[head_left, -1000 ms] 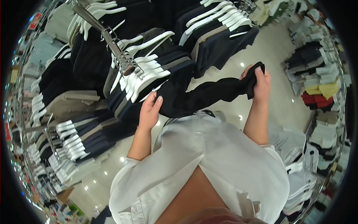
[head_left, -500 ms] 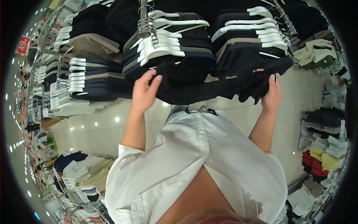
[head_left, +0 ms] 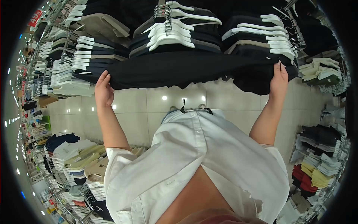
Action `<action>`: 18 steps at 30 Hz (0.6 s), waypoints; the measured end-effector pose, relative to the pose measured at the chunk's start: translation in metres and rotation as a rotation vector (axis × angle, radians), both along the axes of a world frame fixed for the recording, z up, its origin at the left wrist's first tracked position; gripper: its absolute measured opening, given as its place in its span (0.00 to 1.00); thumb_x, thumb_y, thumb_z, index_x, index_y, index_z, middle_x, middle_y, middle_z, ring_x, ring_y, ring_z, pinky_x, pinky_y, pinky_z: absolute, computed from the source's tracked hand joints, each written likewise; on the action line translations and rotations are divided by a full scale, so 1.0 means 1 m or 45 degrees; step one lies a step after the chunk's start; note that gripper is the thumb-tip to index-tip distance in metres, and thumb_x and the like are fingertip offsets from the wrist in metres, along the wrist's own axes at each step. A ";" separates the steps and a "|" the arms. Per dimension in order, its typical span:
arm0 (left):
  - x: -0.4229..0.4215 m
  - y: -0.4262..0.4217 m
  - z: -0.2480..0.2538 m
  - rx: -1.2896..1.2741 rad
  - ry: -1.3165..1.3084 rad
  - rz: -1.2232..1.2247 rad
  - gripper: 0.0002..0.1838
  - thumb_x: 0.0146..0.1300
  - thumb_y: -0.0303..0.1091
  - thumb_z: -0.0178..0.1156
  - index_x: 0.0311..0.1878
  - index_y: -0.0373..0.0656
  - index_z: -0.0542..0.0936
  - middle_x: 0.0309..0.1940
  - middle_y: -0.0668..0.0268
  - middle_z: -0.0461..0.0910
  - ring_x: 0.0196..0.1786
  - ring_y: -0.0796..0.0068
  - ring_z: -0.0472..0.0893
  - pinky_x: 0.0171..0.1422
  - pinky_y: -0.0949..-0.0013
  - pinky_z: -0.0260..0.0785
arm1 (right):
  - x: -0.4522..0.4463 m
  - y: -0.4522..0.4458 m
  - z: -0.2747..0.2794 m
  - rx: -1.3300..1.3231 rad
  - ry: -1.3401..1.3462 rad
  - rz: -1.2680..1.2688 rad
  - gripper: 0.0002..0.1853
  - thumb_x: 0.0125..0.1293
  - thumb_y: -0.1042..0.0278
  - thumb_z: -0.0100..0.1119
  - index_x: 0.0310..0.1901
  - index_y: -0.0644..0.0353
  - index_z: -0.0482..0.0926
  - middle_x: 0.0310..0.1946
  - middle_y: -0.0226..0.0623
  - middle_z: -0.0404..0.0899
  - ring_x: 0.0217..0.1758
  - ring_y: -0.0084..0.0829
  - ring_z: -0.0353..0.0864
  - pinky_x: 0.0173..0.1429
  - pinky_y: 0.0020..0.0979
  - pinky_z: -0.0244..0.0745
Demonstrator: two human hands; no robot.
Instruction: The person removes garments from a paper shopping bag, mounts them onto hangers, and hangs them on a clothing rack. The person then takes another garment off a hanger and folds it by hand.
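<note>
A black garment (head_left: 175, 71) is stretched sideways between my two hands, below the racked clothes; whether it is a top or trousers I cannot tell. My left hand (head_left: 104, 89) grips its left end, fingers closed over the cloth. At the other end my right hand (head_left: 279, 80) pinches the cloth, close to the right row of white hangers (head_left: 281, 44). The lower edge of the garment hangs in loose, uneven folds. Just above it, the middle row of white hangers (head_left: 171, 39) carries dark clothes.
More hangers with dark and brown clothes (head_left: 102, 28) fill the rack to the left. Pale tiled floor (head_left: 138, 97) lies under the garment. Clothes in white and yellow (head_left: 80, 156) stand at lower left; folded stacks with red and yellow items (head_left: 309, 177) are at right.
My left hand has moved far to the left and now holds the garment's end, pulling the cloth wide and straighter. My right hand has risen slightly. The view has shifted a little.
</note>
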State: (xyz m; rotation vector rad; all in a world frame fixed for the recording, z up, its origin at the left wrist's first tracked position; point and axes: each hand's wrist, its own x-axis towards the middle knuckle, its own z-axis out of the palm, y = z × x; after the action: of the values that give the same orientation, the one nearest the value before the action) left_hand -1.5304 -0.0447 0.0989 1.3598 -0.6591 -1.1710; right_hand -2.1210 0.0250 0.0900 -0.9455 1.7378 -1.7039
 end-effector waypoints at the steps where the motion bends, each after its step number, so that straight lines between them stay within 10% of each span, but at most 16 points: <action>1: 0.009 -0.002 -0.007 0.002 -0.022 -0.044 0.23 0.76 0.25 0.59 0.72 0.32 0.74 0.50 0.65 0.85 0.43 0.82 0.83 0.39 0.78 0.76 | 0.006 0.001 0.004 0.017 -0.032 0.074 0.23 0.85 0.55 0.54 0.60 0.72 0.81 0.46 0.30 0.84 0.47 0.20 0.77 0.57 0.23 0.72; 6: 0.052 -0.018 -0.051 -0.026 0.029 -0.189 0.25 0.77 0.25 0.57 0.75 0.32 0.72 0.54 0.61 0.85 0.46 0.77 0.85 0.46 0.73 0.79 | 0.064 -0.001 0.033 -0.012 -0.132 0.179 0.20 0.85 0.56 0.53 0.56 0.67 0.83 0.42 0.24 0.81 0.44 0.16 0.74 0.53 0.22 0.70; 11: 0.027 0.011 -0.035 0.284 -1.411 -0.589 0.41 0.69 0.45 0.71 0.79 0.37 0.67 0.70 0.43 0.77 0.74 0.52 0.77 0.75 0.60 0.69 | 0.124 0.002 0.045 -0.043 -0.058 0.720 0.15 0.84 0.58 0.56 0.41 0.60 0.79 0.34 0.16 0.72 0.39 0.11 0.67 0.45 0.21 0.65; 16: -0.086 0.057 0.000 -0.932 -0.821 -1.177 0.60 0.52 0.45 0.83 0.82 0.37 0.58 0.82 0.49 0.61 0.86 0.46 0.56 0.86 0.53 0.53 | 0.241 0.007 0.074 0.132 0.010 1.328 0.19 0.81 0.58 0.59 0.33 0.61 0.74 0.27 0.20 0.66 0.35 0.15 0.62 0.38 0.26 0.64; 18: -0.107 0.063 0.002 -0.647 -0.896 -1.507 0.36 0.55 0.42 0.80 0.64 0.35 0.80 0.66 0.49 0.80 0.71 0.45 0.77 0.75 0.55 0.70 | 0.276 0.001 0.064 0.081 0.095 1.394 0.19 0.81 0.57 0.60 0.33 0.62 0.75 0.28 0.20 0.68 0.34 0.16 0.63 0.39 0.28 0.66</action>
State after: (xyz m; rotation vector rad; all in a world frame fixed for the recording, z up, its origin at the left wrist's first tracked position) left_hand -1.6374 0.0180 0.1008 0.8548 -2.3006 -1.2043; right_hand -1.8449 0.0260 0.1542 -1.5375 0.9376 -0.8771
